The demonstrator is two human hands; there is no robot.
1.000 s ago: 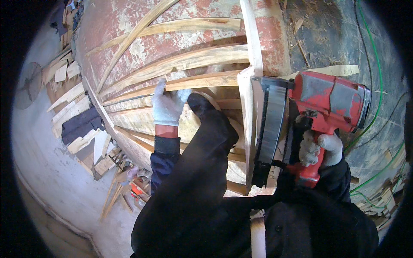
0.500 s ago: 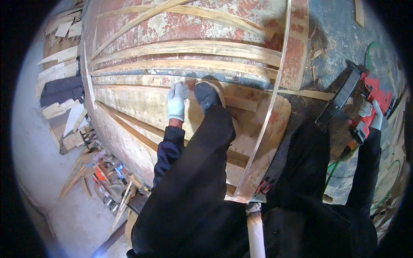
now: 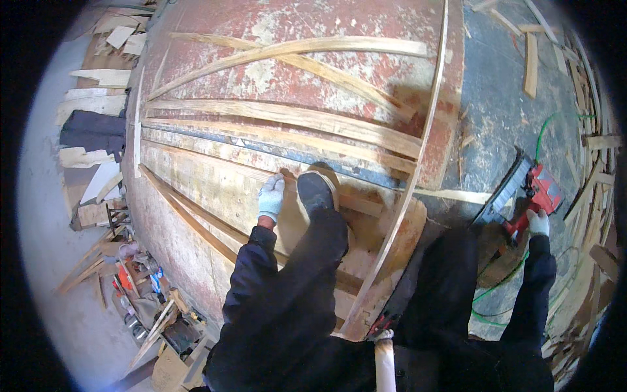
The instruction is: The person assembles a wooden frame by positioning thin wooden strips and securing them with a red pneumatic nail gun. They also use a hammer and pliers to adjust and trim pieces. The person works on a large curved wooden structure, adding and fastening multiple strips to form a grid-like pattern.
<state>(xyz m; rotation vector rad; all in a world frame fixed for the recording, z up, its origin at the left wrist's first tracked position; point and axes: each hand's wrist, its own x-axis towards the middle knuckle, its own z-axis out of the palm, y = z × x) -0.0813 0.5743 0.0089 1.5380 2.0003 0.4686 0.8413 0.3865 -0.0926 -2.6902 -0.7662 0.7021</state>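
Observation:
My left hand point(image 3: 270, 198), in a light work glove, presses flat on a thin wooden strip point(image 3: 261, 171) lying on a big curved, red-painted wooden hull point(image 3: 313, 72). Beside that hand, my dark shoe point(image 3: 316, 191) rests on the same planking. My right hand point(image 3: 537, 223), also gloved, hangs out to the right and grips the handle of a red nail gun point(image 3: 530, 193) with a long black magazine. A green hose point(image 3: 543, 134) runs off from the gun. A long pale batten point(image 3: 418, 163) bends over the hull between my legs.
Several more pale strips point(image 3: 294, 49) cross the hull higher up. Offcuts and boards point(image 3: 98, 78) lie on the grey floor at the left, with hand tools and clutter point(image 3: 140, 294) below them. Loose strips point(image 3: 588, 170) litter the dark surface at the right.
The nail gun has swung away from the hull, out and down to my right side. My view has pulled back and shifted. My left hand stays on the planking by my shoe.

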